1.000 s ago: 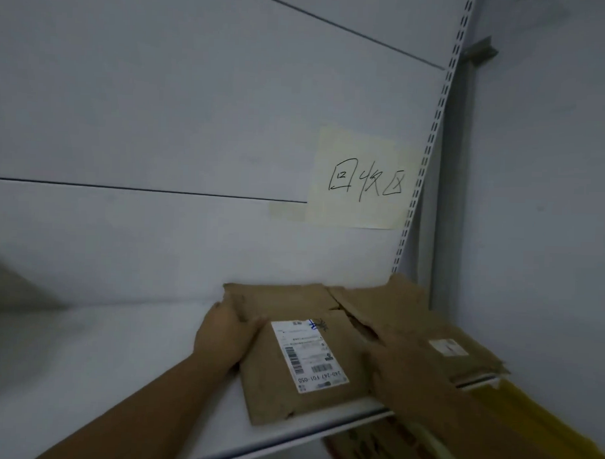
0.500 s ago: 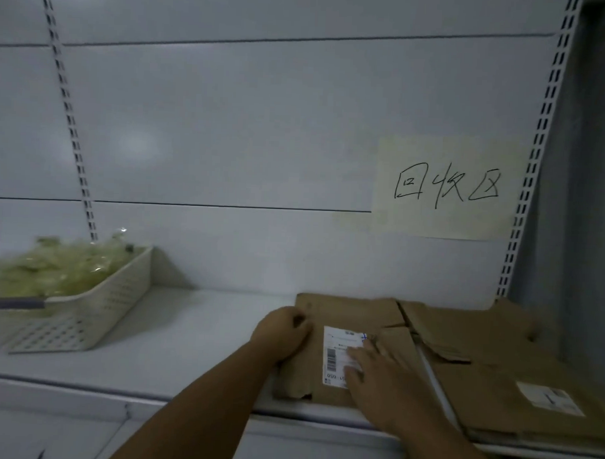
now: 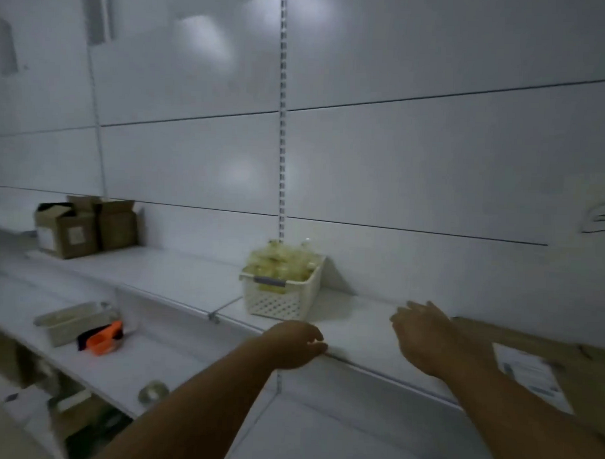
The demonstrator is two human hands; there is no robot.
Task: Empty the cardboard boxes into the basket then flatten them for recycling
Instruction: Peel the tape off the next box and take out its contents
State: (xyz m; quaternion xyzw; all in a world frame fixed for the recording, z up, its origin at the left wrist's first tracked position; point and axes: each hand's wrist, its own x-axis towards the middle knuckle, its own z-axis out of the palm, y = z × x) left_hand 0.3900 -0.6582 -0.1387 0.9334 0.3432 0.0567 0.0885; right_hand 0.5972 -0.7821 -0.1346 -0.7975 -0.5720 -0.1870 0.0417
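A white perforated basket [image 3: 278,302] heaped with pale green packets stands on the white shelf [image 3: 356,330] at centre. Flattened cardboard with a white label [image 3: 543,361] lies on the shelf at the right edge. Two upright cardboard boxes [image 3: 85,230], flaps open, stand far left on the shelf. My left hand [image 3: 295,344] hovers at the shelf's front edge, fingers loosely curled, holding nothing. My right hand [image 3: 427,336] is above the shelf just left of the flattened cardboard, fingers spread and empty.
A lower shelf at left carries a clear tray [image 3: 73,319], an orange and black tool [image 3: 102,337] and a roll of tape [image 3: 153,390]. Slotted shelf uprights [image 3: 282,125] run up the white back wall. A paper note [image 3: 603,215] shows at far right.
Both hands have come off the flattened cardboard and moved left. The view has swung left, bringing the basket to centre and the two upright boxes into sight.
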